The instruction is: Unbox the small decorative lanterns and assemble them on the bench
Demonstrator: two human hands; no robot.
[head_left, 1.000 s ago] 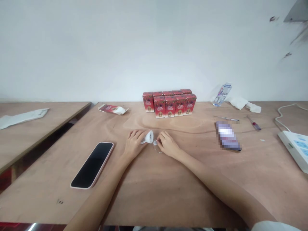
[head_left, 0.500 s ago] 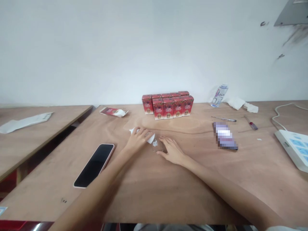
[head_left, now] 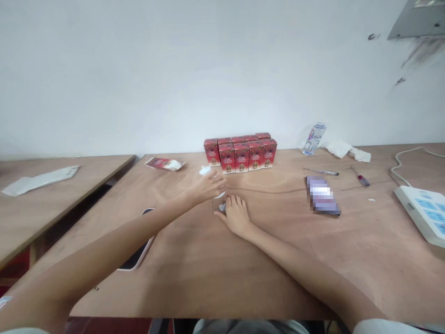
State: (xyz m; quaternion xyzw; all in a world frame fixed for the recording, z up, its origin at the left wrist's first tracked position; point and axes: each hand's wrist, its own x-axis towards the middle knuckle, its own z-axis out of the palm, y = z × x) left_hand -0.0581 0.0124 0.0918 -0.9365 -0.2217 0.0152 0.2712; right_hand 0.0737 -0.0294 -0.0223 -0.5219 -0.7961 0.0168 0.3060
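Observation:
My left hand (head_left: 207,186) is closed around a small white object (head_left: 205,170), whose narrow end shows above the fingers and whose rounded edge shows below. Its middle is hidden, so its kind is unclear. Just below and to the right, my right hand (head_left: 238,216) rests on the table, thumb and fingers around a small clear piece with a silvery-white pattern (head_left: 222,208). The right fingers cover part of that piece. The white object's lower edge is close above the clear piece; I cannot tell whether they touch.
Several red boxes (head_left: 241,157) stand in rows behind my hands. A flattened red carton (head_left: 165,163) lies left of them. A dark-screened phone (head_left: 134,257) is under my left forearm. At right are another phone (head_left: 323,195), a plastic bottle (head_left: 314,138), a screwdriver (head_left: 361,178) and a white power strip (head_left: 422,213).
My left hand has moved up and right with the white object, which is now more upright. My right hand has shifted left and closed in around the clear piece.

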